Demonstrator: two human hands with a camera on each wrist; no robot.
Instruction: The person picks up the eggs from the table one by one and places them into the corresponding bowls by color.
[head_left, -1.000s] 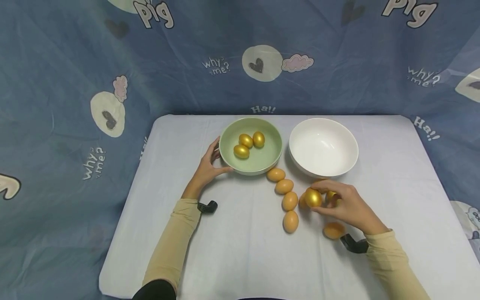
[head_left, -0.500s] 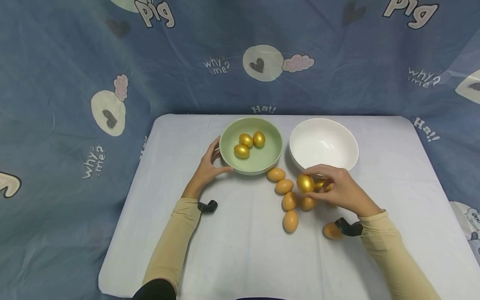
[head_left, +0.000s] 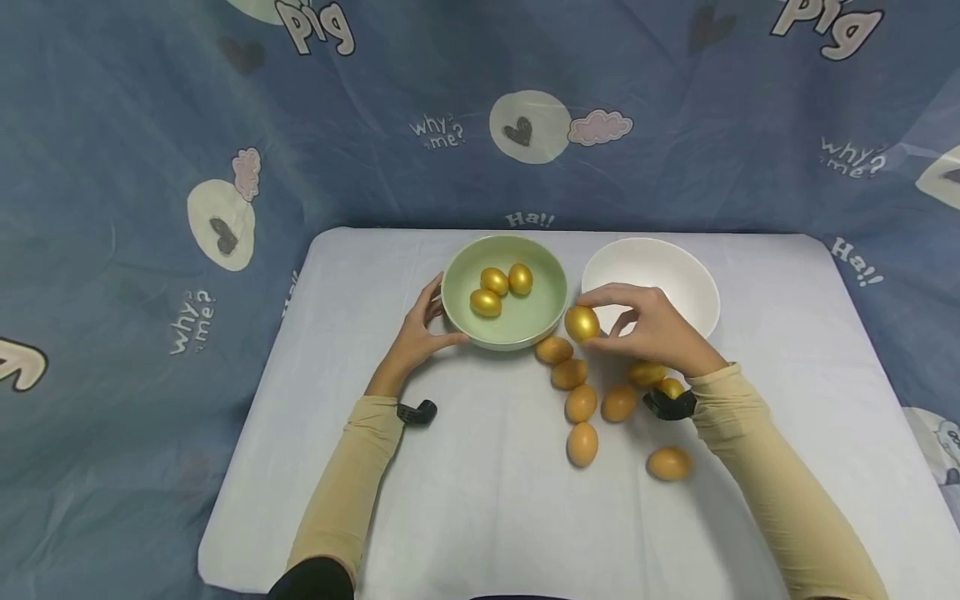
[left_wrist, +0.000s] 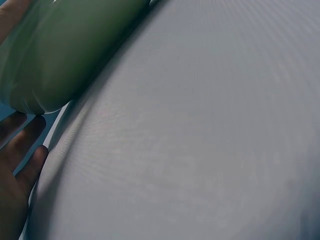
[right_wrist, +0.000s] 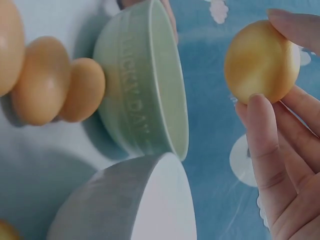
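Thumb and fingertips of the right hand point(head_left: 648, 329) pinch a gold egg point(head_left: 582, 323) around its sides; in the right wrist view it is held higher than the rim of the green bowl point(head_left: 459, 283), and from the head view it appears just outside that rim, on the bowl's right. A light, even pinch should be enough: the shell looks smooth and glossy, so a hard squeeze could shoot it out. If it is to join the three gold eggs point(head_left: 494, 281) inside, best clear the rim first, then lower it into the bare part of the bowl rather than drop it. The left hand point(head_left: 412, 342) curves around the bowl's outer left side, a useful brace if the rim gets knocked. Below the egg, a line of four brown eggs point(head_left: 581, 403) runs from the green bowl toward the person. The white bowl point(head_left: 686, 279) stands beyond the right wrist. Two gold eggs point(head_left: 647, 372) and two more brown eggs point(head_left: 670, 463) lie on the worktop point(head_left: 465, 500), so a low forearm could set them rolling.
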